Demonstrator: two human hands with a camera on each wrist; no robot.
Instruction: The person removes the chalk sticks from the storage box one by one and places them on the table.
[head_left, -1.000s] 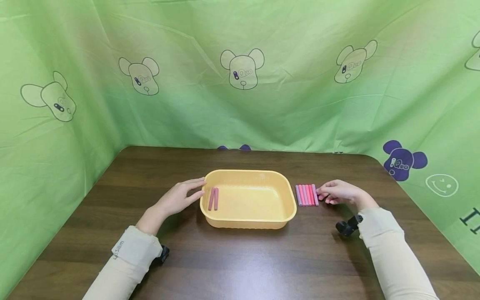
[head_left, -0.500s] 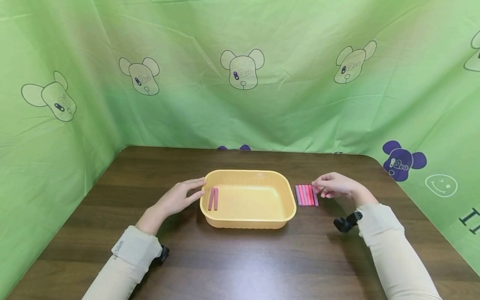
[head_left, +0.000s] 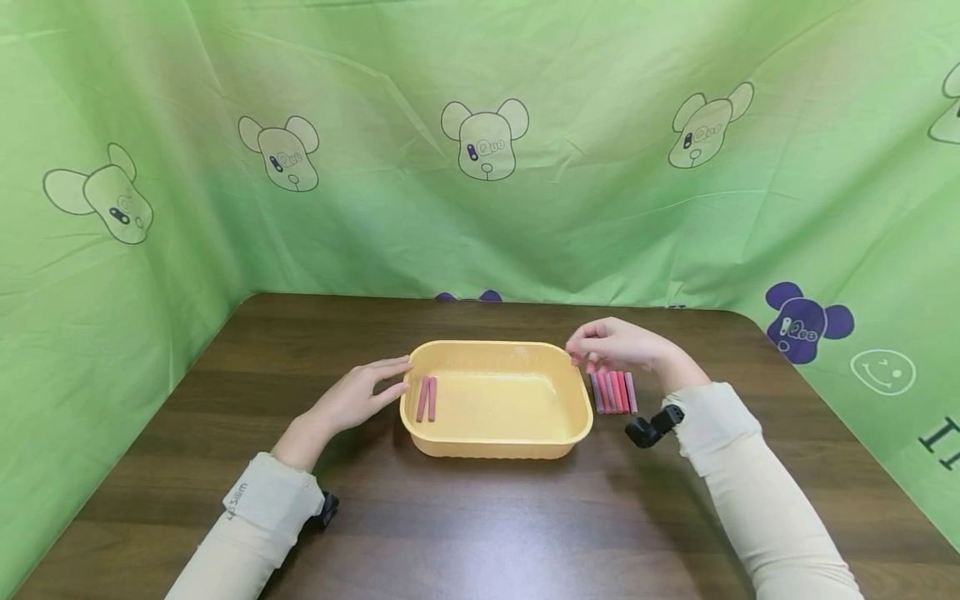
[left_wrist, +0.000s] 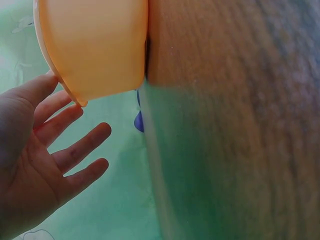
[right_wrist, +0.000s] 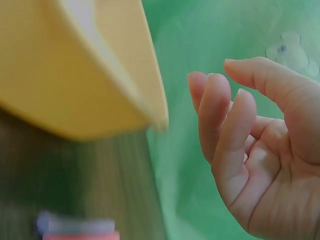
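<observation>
A yellow plastic tub point(head_left: 497, 448) stands mid-table with two dusky pink chalk sticks point(head_left: 426, 398) lying inside at its left end. My left hand point(head_left: 352, 400) touches the tub's left rim with its fingertips, fingers fairly straight; the left wrist view shows that hand point(left_wrist: 45, 155) spread beside the rim. My right hand point(head_left: 618, 343) is near the tub's back right corner, fingers loosely bent. In the right wrist view, a gap shows between thumb and fingers of the right hand point(right_wrist: 255, 145), with nothing seen in it. Right of the tub lies a row of pink and purple chalk sticks point(head_left: 613, 393).
The brown wooden table point(head_left: 480, 517) reaches back to a green curtain point(head_left: 375, 225) printed with mouse-like heads. Black cameras sit on both wrists, the right one point(head_left: 654, 427) just below the chalk row.
My right hand has moved from the right end of the chalk row leftward and back to the tub's corner. My left hand and the tub have not moved.
</observation>
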